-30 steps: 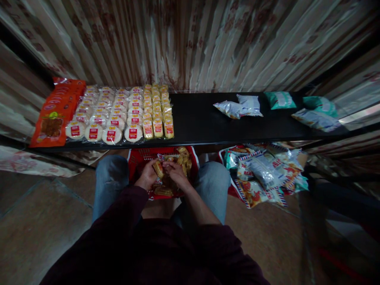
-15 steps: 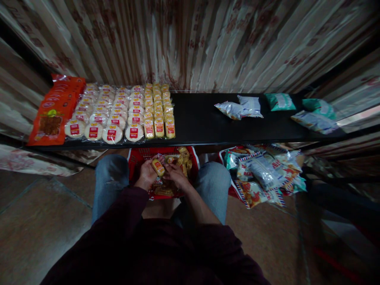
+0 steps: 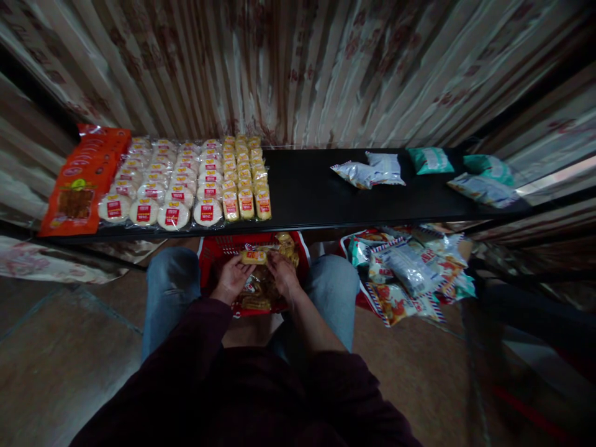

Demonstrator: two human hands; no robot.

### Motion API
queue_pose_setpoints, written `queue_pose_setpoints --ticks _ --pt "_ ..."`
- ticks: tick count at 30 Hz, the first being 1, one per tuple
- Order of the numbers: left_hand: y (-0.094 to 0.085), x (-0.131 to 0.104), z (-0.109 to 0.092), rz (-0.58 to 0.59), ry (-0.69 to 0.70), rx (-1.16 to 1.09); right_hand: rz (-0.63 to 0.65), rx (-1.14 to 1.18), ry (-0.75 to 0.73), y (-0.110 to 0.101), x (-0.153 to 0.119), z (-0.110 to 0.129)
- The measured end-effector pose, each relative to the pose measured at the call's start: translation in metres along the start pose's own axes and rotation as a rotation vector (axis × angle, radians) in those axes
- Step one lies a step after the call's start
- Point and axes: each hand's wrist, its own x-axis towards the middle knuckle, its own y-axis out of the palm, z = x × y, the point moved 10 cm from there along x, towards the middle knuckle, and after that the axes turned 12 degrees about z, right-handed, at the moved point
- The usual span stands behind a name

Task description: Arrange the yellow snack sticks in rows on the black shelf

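Note:
A small yellow packaged cake with a red label lies level between my hands, over a red basket that holds more brown and yellow packets. My left hand grips the cake's left end. At its right end, the fingers of my right hand are closed on it. Above, the black shelf carries yellow cakes in three rows, and rows of round white packets to their left.
An orange bag lies at the shelf's left end. Silver bags and green bags lie on its right part. A second basket, heaped with snack bags, stands right of my knee. Behind hangs a curtain.
The cake has turned from slanted to level and moved up slightly, with both hands on its ends. The view has shifted a little.

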Motion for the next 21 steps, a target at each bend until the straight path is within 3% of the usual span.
queue_pose_setpoints --ticks 4,9,16,21 --pt "0.005 -0.001 0.002 0.044 0.012 0.005 -0.043 0.035 -0.007 -0.003 -0.004 0.005" --pt "0.014 0.001 0.001 0.178 0.032 0.128 0.016 0.061 0.023 0.005 -0.007 0.005" --pt "0.009 0.006 0.003 0.178 0.052 0.288 -0.007 0.133 -0.054 0.005 -0.005 0.003" --pt "0.018 0.002 0.004 0.226 0.073 0.356 0.019 0.113 -0.134 0.004 -0.003 0.007"
